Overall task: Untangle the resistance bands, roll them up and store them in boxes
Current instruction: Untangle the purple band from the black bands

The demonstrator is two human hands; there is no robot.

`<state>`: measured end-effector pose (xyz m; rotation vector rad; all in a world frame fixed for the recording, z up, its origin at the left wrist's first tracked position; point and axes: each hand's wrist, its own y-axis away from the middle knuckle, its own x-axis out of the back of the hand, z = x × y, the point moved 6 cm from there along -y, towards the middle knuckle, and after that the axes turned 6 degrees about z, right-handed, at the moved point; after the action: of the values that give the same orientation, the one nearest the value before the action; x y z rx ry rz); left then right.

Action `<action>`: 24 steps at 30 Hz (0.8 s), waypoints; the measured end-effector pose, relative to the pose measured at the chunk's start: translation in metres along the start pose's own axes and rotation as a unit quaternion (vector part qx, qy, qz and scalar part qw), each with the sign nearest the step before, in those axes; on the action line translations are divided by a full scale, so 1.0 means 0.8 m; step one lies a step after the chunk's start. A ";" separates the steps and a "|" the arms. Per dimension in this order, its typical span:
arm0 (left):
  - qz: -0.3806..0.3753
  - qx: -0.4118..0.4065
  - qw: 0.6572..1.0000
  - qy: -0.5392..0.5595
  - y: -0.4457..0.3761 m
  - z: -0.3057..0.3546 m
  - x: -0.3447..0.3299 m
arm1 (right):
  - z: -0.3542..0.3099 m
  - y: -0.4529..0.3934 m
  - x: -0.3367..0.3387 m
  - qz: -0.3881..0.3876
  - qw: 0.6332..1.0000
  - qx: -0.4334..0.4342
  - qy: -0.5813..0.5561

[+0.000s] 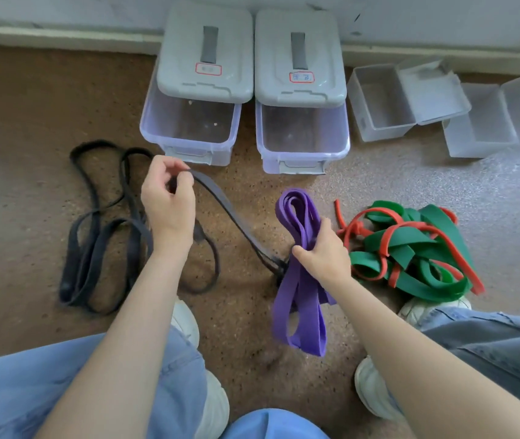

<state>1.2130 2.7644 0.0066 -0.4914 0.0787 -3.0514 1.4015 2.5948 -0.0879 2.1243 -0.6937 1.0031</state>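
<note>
Purple band [300,274], folded in several flat loops, gripped mid-length in right hand [322,251], fingers curled round bundle, lower loops dangling above floor between knees. Black band [217,198] pinched at one end between thumb and fingers of left hand [168,198], drawn taut on a slant down to purple bundle, seemingly snagged there at a small dark knot; rest of black band sprawled in loose loops on floor to the left. Likely trouble: harder pull tightening the snag rather than freeing it, or purple loops slipping out of the grip and unfolding. Green and red bands [410,248] heaped in a tangle on floor just right. Two lidded boxes [303,134] beyond, fronts open, interiors apparently bare; two smaller clear containers [379,103] farther right.
</note>
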 end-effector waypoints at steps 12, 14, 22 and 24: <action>-0.149 0.315 0.936 0.037 0.004 -0.024 -0.020 | -0.004 -0.010 -0.020 -0.102 0.987 -0.039 0.121; -0.185 0.331 0.923 0.065 0.020 -0.026 -0.030 | -0.002 -0.012 -0.027 -0.144 0.973 -0.068 0.165; -0.323 0.153 0.929 0.094 0.005 0.044 -0.019 | -0.175 0.016 -0.012 -0.252 0.906 0.306 -0.148; -0.314 0.139 0.924 0.167 -0.002 0.071 -0.006 | -0.212 0.043 -0.001 -0.305 0.843 0.341 -0.283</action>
<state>1.2350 2.7640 0.0590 0.0493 -0.6085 -3.6351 1.3009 2.7024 0.0035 3.0251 0.1823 0.2480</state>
